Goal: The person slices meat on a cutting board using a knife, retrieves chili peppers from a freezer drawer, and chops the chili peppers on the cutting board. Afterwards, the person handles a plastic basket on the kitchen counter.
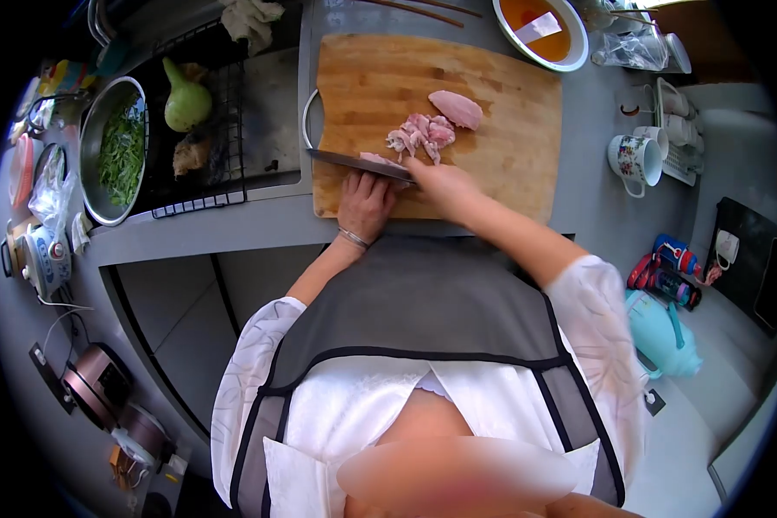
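Note:
My right hand [445, 186] is closed round the handle of a kitchen knife [350, 161], whose blade points left across the near part of the wooden cutting board [509, 104]. Just on my side of the blade, my left hand [367, 200] presses down with bent fingers; the meat under them is mostly hidden. A strip of pale pink meat [380, 159] shows along the far side of the blade. Beyond it lie a heap of cut meat pieces [421, 135] and one larger uncut piece of meat [456, 110].
Left of the board is a sink with a black rack [198, 203], a green gourd [186, 99] and a metal bowl of leafy greens [121, 160]. A white bowl of orange liquid [570, 52] stands at the board's far right corner. Mugs [637, 160] stand farther right.

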Available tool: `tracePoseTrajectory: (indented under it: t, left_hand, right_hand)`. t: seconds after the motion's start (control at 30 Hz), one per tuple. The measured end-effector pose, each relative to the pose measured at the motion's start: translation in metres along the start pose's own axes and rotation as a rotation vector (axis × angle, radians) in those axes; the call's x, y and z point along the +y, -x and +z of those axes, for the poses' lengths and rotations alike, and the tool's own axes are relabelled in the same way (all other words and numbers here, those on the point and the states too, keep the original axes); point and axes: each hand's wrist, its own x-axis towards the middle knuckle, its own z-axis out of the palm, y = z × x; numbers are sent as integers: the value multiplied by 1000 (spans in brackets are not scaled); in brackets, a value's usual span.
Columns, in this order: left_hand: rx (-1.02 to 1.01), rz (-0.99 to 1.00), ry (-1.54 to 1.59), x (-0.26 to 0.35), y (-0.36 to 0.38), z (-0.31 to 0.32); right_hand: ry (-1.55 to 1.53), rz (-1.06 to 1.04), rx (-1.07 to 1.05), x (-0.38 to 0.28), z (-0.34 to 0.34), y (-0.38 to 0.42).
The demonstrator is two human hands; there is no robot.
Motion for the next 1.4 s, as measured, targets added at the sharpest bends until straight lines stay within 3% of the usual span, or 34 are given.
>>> tracePoseTrajectory:
  t: [0.1, 0.37, 0.47, 0.53, 0.6, 0.8, 0.97, 1.07, 1.17, 1.3, 1.4]
  left_hand:
    - [72, 27, -37, 0, 3, -1]
    - [28, 40, 19, -5, -1, -3]
    - [49, 31, -7, -4, -3, -6]
    - [66, 35, -7, -4, -3, -3]
    - [82, 39, -8, -2, 0, -1]
    - [78, 63, -33, 2, 7, 3]
    - [51, 91, 2, 3, 1, 1]
    - [48, 34, 6, -2, -1, -1]
    - [55, 21, -7, -6, -3, 0]
    - [3, 8, -7, -10, 2, 1]
    - [98, 80, 23, -6, -4, -1]
  right_hand:
    - [12, -56, 24, -27, 14, -31]
    - [100, 144, -114, 29, -9, 40]
    - [43, 113, -51, 30, -6, 32]
    - [-199, 41, 51, 29, -15, 25]
    - [-185, 82, 82, 20, -24, 34]
    - [-17, 198, -132, 11, -29, 87]
    - [-92, 124, -56, 16, -9, 69]
    - [-126, -98, 55, 3, 21, -3]
    - [-100, -14, -40, -8, 9, -13]
    - [-137, 88, -100, 30, -2, 46]
    - [-141, 145, -101, 18, -2, 39]
